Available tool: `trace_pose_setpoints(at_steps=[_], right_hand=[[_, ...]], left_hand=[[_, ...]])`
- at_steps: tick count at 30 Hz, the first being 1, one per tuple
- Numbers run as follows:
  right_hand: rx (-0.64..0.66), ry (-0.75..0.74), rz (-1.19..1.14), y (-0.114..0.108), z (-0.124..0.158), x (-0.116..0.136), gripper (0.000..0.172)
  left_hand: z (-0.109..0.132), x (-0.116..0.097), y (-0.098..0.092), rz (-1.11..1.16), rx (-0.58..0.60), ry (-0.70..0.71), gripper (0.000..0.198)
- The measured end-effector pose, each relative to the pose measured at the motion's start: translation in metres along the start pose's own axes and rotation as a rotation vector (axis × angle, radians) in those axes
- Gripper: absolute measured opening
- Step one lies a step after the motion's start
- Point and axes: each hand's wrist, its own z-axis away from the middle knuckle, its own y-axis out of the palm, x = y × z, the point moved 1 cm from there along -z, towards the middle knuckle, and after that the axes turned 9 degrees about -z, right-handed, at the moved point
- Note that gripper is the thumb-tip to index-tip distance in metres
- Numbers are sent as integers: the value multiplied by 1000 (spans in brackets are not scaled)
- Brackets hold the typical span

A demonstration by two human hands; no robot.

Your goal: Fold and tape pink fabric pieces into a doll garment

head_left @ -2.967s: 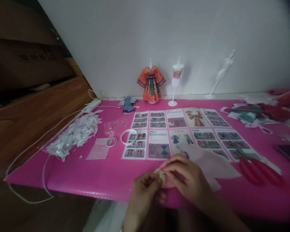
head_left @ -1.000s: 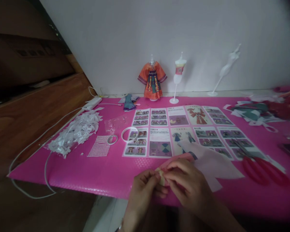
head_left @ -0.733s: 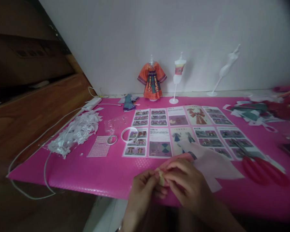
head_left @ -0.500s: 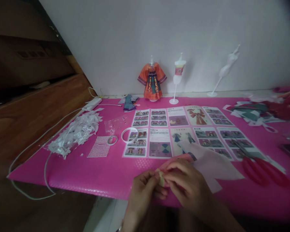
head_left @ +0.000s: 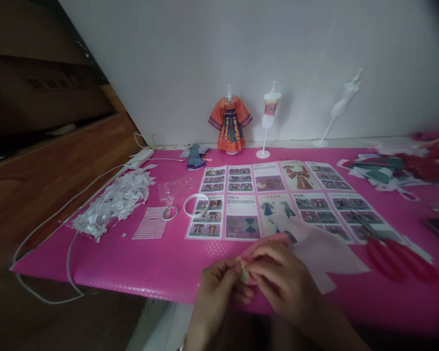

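Left hand [head_left: 220, 280] and right hand [head_left: 283, 273] pinch the pink cloth [head_left: 278, 238] — its long axis slanting away rightward.

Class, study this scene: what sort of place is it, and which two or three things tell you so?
Probably a craft worktable, perhaps at home: a doll-sized orange robe on a stand, an illustrated sheet spread out, and red-handled scissors with their blades over it.

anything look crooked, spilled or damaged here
The bare white mannequin at the back right leans sharply, whereas the orange-robed mannequin and the pink-banded mannequin stand close to upright. Lens distortion may exaggerate the tilt. I see no clear spill or damage.
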Motion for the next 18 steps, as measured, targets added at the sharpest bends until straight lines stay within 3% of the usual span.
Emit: trace_pose_setpoints(at_steps=[18], right_hand=[[33, 13, 23, 1, 1, 1, 20]], left_hand=[[-1, -1, 2, 2, -23, 2, 31]])
